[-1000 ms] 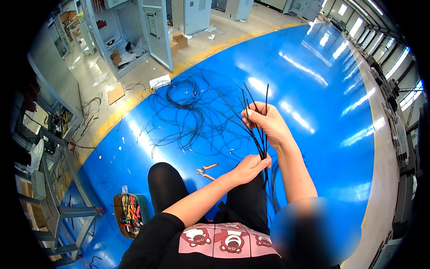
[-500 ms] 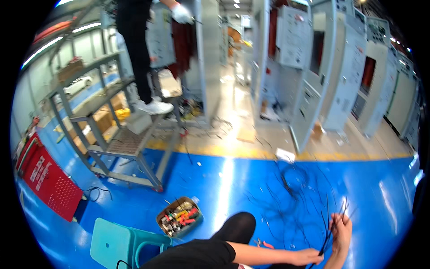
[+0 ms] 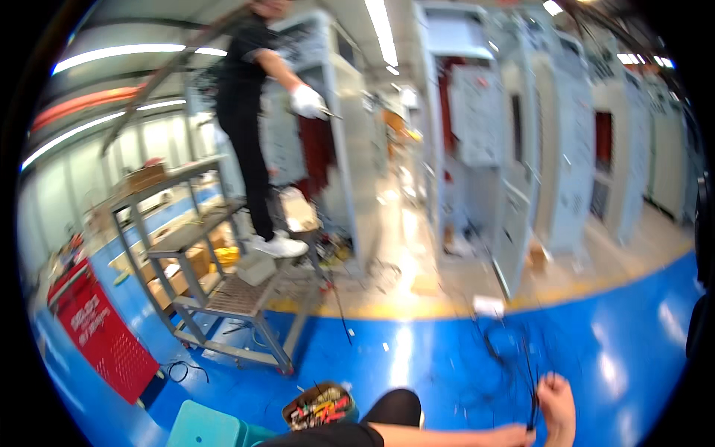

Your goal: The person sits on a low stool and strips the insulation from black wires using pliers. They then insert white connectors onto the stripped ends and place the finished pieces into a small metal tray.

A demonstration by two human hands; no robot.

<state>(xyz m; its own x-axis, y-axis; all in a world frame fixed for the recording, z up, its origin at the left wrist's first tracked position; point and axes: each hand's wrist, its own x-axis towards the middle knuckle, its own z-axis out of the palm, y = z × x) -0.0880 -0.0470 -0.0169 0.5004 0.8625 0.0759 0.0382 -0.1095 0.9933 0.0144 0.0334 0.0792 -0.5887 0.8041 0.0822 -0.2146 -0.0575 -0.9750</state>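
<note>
Both hands meet on a bundle of black wires low over the blue floor.

The right hand (image 3: 557, 406) is raised with its fingers curled shut around the black wires (image 3: 530, 387), which rise above its fist and trail onto the blue floor (image 3: 417, 357) beyond. The left hand (image 3: 518, 436), forearm lying across the lower edge, reaches in just beside it; its grip is too blurred to tell. A tray of small parts (image 3: 320, 406) sits well left of both hands.

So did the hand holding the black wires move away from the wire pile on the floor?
Cannot tell. The camera swung upward, so everything shifted. The right hand grips the black wires close above the tangled wire pile on the blue floor, as before.
</note>
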